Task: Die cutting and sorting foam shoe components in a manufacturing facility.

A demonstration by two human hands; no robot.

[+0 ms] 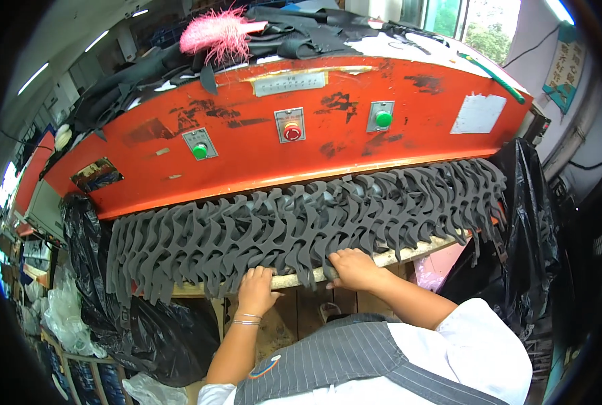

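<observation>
A wide dark grey sheet (pixel 247 236), probably foam, is cut through with rows of wavy slots. It lies on a pale wooden board (pixel 388 258) under the red machine, and its cut ends hang over the board's front edge. My left hand (pixel 257 290) is curled over that edge, left of the middle, with its thumb out to the right. Farther right, my right hand (pixel 355 270) grips the same edge, its fingertips against the sheet and its thumb lower down. Both hands touch the hanging strips. The undersides of the fingers are hidden.
The red machine front (pixel 247 135) carries two green buttons (pixel 383 119) and a red one (pixel 292 131). Black scraps and a pink fringed bundle (pixel 216 35) lie on top. Black plastic bags (pixel 530 223) hang at both sides. Clear bags (pixel 71 314) stand at the left.
</observation>
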